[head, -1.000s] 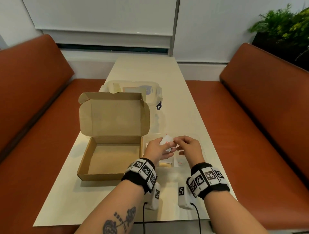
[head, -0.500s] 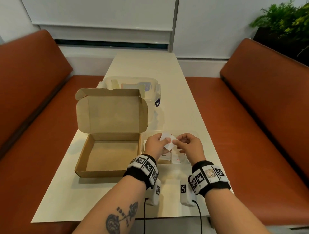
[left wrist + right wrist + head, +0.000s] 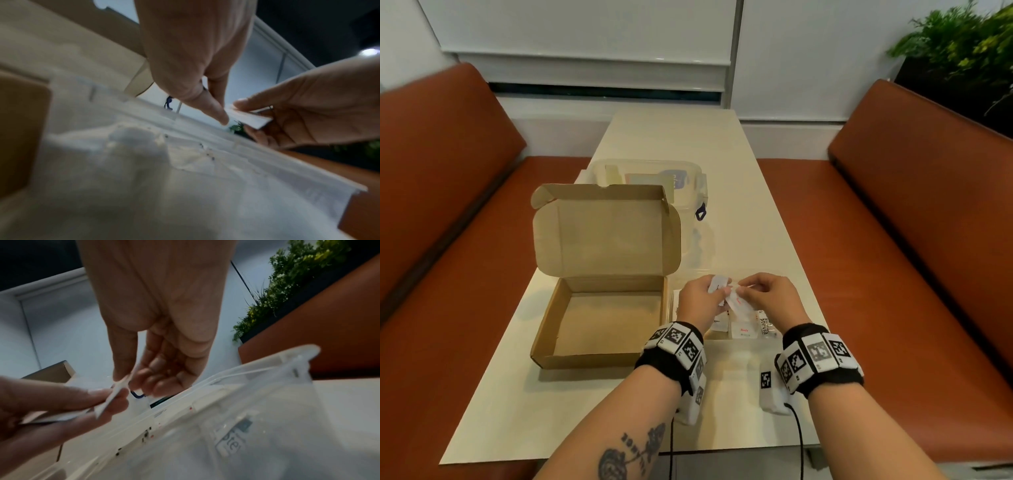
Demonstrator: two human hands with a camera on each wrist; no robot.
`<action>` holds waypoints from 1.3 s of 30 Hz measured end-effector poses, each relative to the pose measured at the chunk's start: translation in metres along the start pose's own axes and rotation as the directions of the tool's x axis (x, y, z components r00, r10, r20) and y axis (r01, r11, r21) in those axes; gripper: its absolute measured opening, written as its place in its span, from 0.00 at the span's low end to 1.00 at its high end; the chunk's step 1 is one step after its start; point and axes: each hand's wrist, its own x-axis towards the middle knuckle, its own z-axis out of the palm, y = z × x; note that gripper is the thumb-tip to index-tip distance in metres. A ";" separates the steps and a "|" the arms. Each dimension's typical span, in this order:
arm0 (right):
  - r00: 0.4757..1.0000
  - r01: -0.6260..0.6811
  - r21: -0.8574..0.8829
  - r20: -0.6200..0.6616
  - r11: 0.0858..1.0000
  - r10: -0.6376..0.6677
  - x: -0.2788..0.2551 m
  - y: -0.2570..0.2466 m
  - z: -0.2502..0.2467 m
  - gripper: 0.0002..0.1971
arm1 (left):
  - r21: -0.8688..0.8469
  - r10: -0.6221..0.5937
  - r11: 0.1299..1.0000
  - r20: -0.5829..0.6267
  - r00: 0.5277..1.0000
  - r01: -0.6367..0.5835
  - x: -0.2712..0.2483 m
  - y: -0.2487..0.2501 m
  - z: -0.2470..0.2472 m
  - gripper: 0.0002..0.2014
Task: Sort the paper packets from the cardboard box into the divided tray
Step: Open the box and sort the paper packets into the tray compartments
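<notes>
Box: my cardboard box looks emptied.
Tray: divided tray holds sorted packets.
Hands: left hand and right hand pinch the last packets, perhaps several, unsorted.

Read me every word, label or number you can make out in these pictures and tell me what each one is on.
"stevia": on a packet lying in the divided tray, right side.
Red word on the packet beside it: too blurred to read.
Red marks on the packets held by the left hand and right hand: unreadable.
Blue label on the clear lidded container: too blurred.
Tattoo lettering on the left forearm: unclear.
Wristbands: square code patterns, no words.
</notes>
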 end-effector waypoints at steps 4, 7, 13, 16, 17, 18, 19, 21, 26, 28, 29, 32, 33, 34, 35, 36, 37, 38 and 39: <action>0.997 -0.079 0.112 0.033 0.990 0.076 -0.005 0.001 0.002 0.03 | -0.126 -0.011 0.992 -0.069 0.998 0.002 0.001 0.000 -0.003 0.08; 0.999 -0.032 0.039 -0.029 0.999 0.033 -0.005 0.002 -0.003 0.03 | -0.070 -0.035 0.997 -0.021 0.999 0.034 -0.001 -0.001 -0.004 0.06; 0.999 0.006 -0.189 0.053 0.982 0.004 -0.006 0.005 -0.014 0.04 | 0.053 -0.072 0.996 0.069 0.995 0.068 -0.006 -0.004 -0.002 0.06; 0.999 -0.025 -0.272 0.032 0.962 0.035 -0.009 0.013 -0.018 0.04 | 0.026 -0.059 0.998 0.030 0.998 0.058 -0.008 -0.006 -0.003 0.06; 0.998 -0.040 -0.318 0.028 0.947 0.051 -0.010 0.016 -0.018 0.05 | 0.004 -0.050 0.999 0.002 0.999 0.050 -0.007 -0.007 -0.005 0.06; 0.997 -0.049 -0.360 0.031 0.932 0.064 -0.012 0.018 -0.018 0.05 | -0.022 -0.041 0.999 -0.023 0.999 0.041 -0.007 -0.009 -0.007 0.07; 0.997 -0.051 -0.395 0.039 0.917 0.072 -0.013 0.021 -0.016 0.05 | -0.051 -0.037 0.998 -0.043 0.998 0.034 -0.007 -0.010 -0.010 0.08; 0.997 -0.041 -0.459 0.045 0.887 0.070 -0.016 0.025 -0.011 0.04 | -0.122 -0.035 0.992 -0.063 0.997 0.027 -0.007 -0.013 -0.014 0.08; 0.999 -0.036 -0.584 -0.028 0.811 0.024 -0.019 0.028 0.004 0.05 | -0.217 -0.065 0.975 -0.078 0.995 0.047 -0.006 -0.017 -0.017 0.08; 0.999 -0.029 -0.630 -0.040 0.776 0.005 -0.020 0.029 0.008 0.07 | -0.228 -0.094 0.971 -0.076 0.993 0.075 -0.004 -0.016 -0.018 0.12; 1.000 -0.016 -0.650 -0.029 0.759 -0.004 -0.020 0.030 0.010 0.09 | -0.232 -0.104 0.969 -0.066 0.992 0.086 -0.004 -0.016 -0.018 0.13; 0.999 0.032 -0.706 0.022 0.707 -0.023 -0.017 0.029 0.013 0.14 | -0.242 -0.118 0.965 -0.053 0.992 0.101 -0.004 -0.015 -0.020 0.15; 0.999 0.044 -0.725 0.033 0.688 -0.029 -0.015 0.028 0.014 0.14 | -0.245 -0.119 0.964 -0.055 0.991 0.103 -0.004 -0.015 -0.020 0.15; 0.998 0.055 -0.741 0.044 0.670 -0.032 -0.013 0.027 0.014 0.15 | -0.247 -0.121 0.964 -0.058 0.991 0.104 -0.004 -0.015 -0.020 0.14; 0.998 0.062 -0.752 0.055 0.657 -0.031 -0.012 0.026 0.014 0.17 | -0.249 -0.123 0.963 -0.060 0.991 0.105 -0.004 -0.015 -0.020 0.14; 0.998 0.066 -0.758 0.066 0.648 -0.025 -0.011 0.025 0.014 0.19 | -0.251 -0.125 0.962 -0.060 0.990 0.106 -0.004 -0.014 -0.020 0.14; 0.997 0.067 -0.762 0.074 0.644 -0.016 -0.010 0.025 0.014 0.20 | -0.252 -0.126 0.962 -0.061 0.990 0.107 -0.003 -0.014 -0.020 0.14; 0.997 0.064 -0.764 0.077 0.642 -0.007 -0.009 0.026 0.015 0.20 | -0.249 -0.126 0.963 -0.062 0.990 0.107 -0.004 -0.014 -0.020 0.14; 0.997 0.059 -0.764 0.077 0.643 0.001 -0.009 0.026 0.015 0.21 | -0.243 -0.126 0.964 -0.063 0.990 0.107 -0.004 -0.014 -0.020 0.14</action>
